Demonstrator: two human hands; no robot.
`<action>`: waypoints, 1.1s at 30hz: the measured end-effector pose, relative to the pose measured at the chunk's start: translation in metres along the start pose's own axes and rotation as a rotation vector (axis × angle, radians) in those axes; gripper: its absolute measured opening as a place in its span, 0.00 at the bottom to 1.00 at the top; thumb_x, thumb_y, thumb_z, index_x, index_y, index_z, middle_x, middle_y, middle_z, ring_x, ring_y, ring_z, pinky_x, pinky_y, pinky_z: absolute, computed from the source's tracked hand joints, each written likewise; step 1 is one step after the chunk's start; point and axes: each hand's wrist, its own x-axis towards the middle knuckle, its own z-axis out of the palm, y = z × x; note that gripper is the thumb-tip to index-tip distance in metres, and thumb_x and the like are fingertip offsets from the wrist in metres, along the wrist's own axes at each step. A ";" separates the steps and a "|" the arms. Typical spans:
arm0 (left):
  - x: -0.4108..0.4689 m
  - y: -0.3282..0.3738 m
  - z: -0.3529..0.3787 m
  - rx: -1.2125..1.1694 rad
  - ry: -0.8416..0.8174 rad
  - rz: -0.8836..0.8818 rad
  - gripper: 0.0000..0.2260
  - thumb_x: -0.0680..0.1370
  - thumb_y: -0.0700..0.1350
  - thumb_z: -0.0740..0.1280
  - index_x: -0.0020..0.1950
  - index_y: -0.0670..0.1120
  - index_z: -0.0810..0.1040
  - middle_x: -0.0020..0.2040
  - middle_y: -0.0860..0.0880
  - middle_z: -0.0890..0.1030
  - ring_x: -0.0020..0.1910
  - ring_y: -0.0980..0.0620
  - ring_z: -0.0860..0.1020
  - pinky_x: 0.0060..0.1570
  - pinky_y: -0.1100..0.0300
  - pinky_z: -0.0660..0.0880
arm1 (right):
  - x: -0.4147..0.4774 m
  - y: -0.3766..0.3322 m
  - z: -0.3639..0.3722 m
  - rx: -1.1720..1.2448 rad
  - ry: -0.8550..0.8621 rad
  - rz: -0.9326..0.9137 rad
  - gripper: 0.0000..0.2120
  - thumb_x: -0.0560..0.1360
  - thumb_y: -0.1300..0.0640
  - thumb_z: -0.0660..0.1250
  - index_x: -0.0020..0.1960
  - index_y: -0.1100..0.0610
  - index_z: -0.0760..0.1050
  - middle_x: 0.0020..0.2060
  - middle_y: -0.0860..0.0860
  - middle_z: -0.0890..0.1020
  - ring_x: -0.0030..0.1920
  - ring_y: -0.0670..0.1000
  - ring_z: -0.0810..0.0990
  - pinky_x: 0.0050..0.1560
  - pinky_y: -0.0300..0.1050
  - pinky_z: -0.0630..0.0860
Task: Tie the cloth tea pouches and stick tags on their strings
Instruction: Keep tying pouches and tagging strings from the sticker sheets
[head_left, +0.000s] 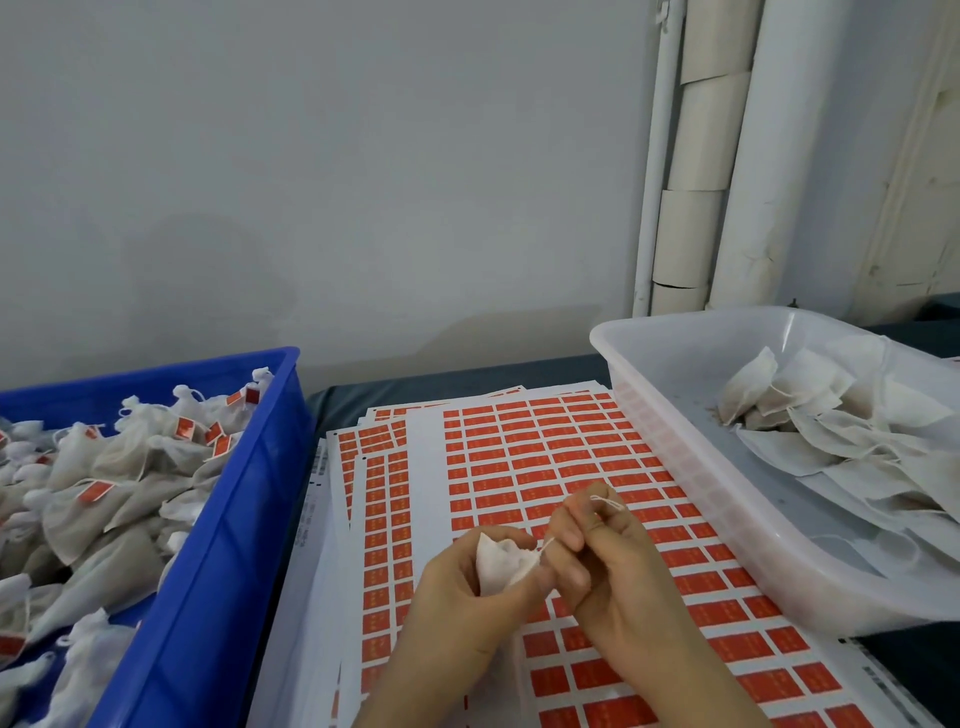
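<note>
A white cloth tea pouch (500, 565) is gripped in my left hand (457, 597) above the sticker sheets. Its thin white string (607, 502) runs up to my right hand (602, 551), which pinches it between thumb and fingers, the loose end poking out at the top. The two hands touch at the pouch's neck. Sheets of orange-red tag stickers (519, 467) cover the table beneath both hands.
A blue crate (249, 519) on the left holds several tied pouches with red tags. At the right, a clear plastic tub (691, 467) contains flat untied pouches (810, 410). White pipes (691, 156) run up the wall behind.
</note>
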 end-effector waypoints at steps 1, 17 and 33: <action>0.000 0.000 0.000 0.027 0.002 -0.002 0.18 0.61 0.60 0.74 0.46 0.55 0.78 0.38 0.62 0.81 0.40 0.67 0.79 0.28 0.75 0.71 | 0.001 0.000 -0.001 0.007 0.011 -0.010 0.20 0.78 0.62 0.56 0.29 0.56 0.74 0.26 0.53 0.71 0.21 0.47 0.68 0.25 0.37 0.72; -0.001 -0.009 0.002 0.217 -0.055 0.060 0.16 0.67 0.69 0.59 0.42 0.63 0.82 0.43 0.69 0.81 0.47 0.72 0.76 0.38 0.75 0.69 | -0.004 -0.019 -0.008 -0.023 0.020 -0.026 0.12 0.71 0.54 0.61 0.30 0.55 0.73 0.26 0.53 0.71 0.21 0.46 0.65 0.22 0.35 0.65; 0.003 -0.012 0.002 0.866 -0.100 0.241 0.06 0.80 0.54 0.59 0.44 0.58 0.64 0.45 0.67 0.67 0.45 0.71 0.63 0.65 0.65 0.58 | -0.012 -0.029 -0.006 0.093 -0.066 -0.063 0.11 0.69 0.53 0.64 0.29 0.55 0.71 0.20 0.50 0.67 0.16 0.44 0.63 0.19 0.32 0.63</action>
